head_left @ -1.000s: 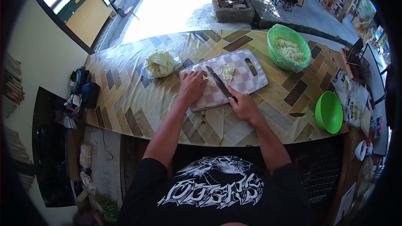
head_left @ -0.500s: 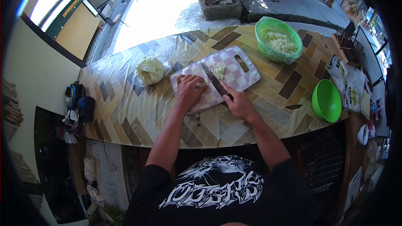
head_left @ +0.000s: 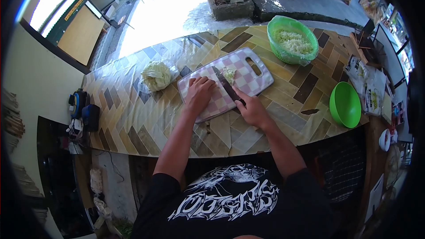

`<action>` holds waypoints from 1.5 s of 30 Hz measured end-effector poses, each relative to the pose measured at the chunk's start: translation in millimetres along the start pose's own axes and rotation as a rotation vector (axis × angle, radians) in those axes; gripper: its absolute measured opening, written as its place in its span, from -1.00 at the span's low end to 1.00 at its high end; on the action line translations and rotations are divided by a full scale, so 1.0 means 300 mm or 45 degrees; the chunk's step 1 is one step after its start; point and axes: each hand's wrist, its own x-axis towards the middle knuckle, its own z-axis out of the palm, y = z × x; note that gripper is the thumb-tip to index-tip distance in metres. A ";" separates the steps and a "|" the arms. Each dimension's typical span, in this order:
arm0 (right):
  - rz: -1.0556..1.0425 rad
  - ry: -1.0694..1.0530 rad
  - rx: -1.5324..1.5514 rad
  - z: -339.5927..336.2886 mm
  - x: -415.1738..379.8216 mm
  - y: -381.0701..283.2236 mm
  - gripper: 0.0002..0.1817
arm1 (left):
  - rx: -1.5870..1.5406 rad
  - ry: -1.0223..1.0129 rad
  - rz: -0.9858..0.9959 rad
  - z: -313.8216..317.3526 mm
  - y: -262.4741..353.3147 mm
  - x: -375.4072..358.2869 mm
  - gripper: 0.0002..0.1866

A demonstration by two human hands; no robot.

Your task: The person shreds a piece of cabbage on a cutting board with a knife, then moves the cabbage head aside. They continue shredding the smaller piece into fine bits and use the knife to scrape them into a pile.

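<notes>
A knife (head_left: pixel 226 86) with a dark blade is gripped by the handle in my right hand (head_left: pixel 254 110), its blade lying across a pink-and-white checked cutting board (head_left: pixel 242 58). To the left of the blade, my left hand (head_left: pixel 200 93) is curled palm down on the board, fingers bent over a pale piece of cabbage that they mostly hide. Just right of the blade sits a small heap of shredded cabbage (head_left: pixel 229 75). A larger head of cabbage (head_left: pixel 156 76) rests on clear plastic left of the board.
At the back right stands a green basket (head_left: pixel 271 40) lined with plastic, holding shredded cabbage. Near the right edge a green bowl (head_left: pixel 344 105) leans on its side, beside plastic packages (head_left: pixel 369 86). Dark blue pouches (head_left: pixel 91 117) sit at the table's left end.
My left fingers have drawn in more tightly, covering the pale piece that showed beneath them before. The knife stays in nearly the same place on the board.
</notes>
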 end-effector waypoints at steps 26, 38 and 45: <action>0.160 -0.020 -0.189 0.018 -0.014 -0.040 -0.32 | -0.051 0.094 -0.105 -0.018 0.062 -0.044 -0.75; 0.104 0.007 -0.142 0.025 -0.013 -0.016 -0.34 | -0.183 0.057 -0.195 0.005 0.031 -0.041 -0.81; 0.288 -0.135 -0.233 -0.007 -0.002 -0.111 -0.30 | -0.071 0.208 -0.161 0.036 0.040 -0.027 -0.86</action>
